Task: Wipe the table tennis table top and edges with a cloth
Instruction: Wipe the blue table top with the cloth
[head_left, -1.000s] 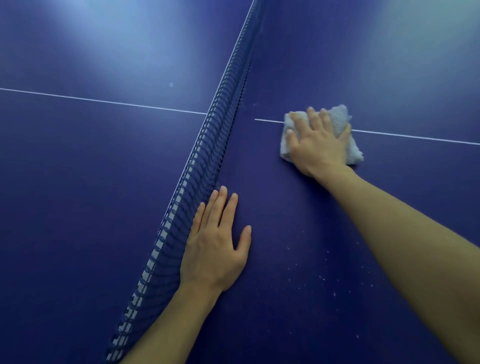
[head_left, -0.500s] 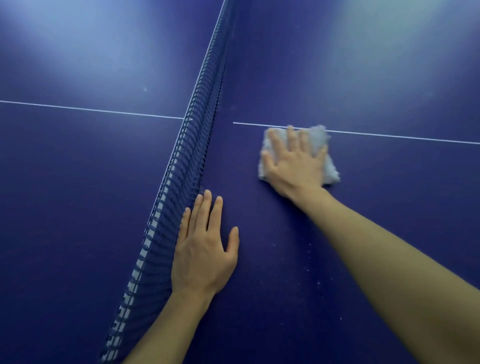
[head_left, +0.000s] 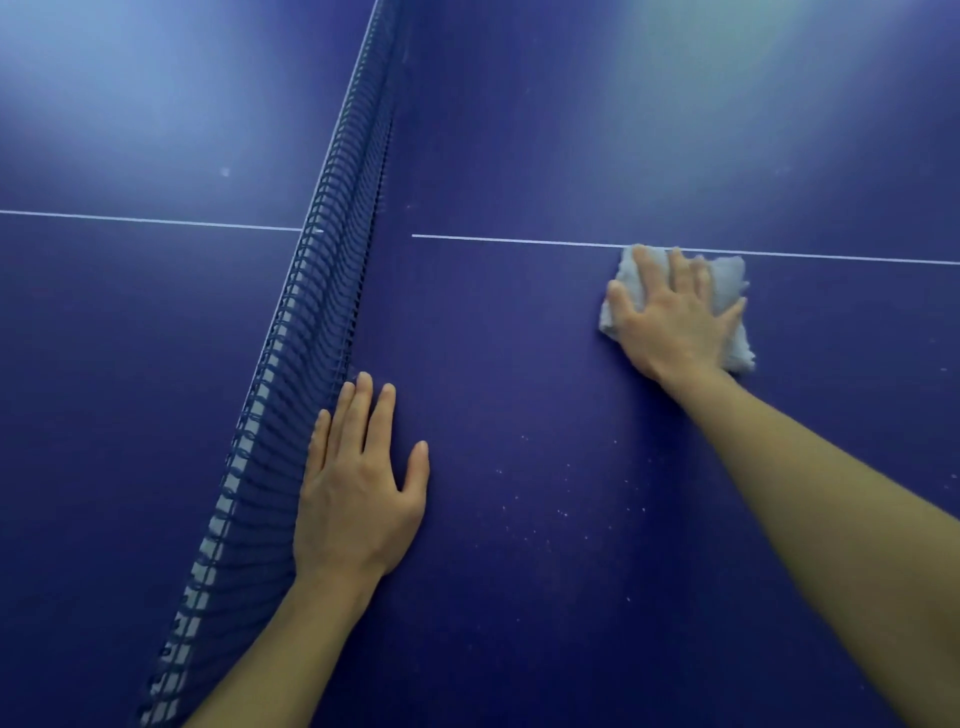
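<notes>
A dark blue table tennis table top fills the view. On its right half lies a folded white cloth, just below the white centre line. My right hand lies flat on the cloth with fingers spread, pressing it to the surface. My left hand rests flat on the table with straight fingers, right beside the net. Much of the cloth is hidden under my right hand.
The blue net runs from the bottom left to the top middle and splits the table in two. Small white specks dot the surface between my two arms. Light glare shows on the far parts of the table.
My right hand has slid the cloth to the right, away from the net, staying just below the white line. My left hand has stayed flat beside the net.
</notes>
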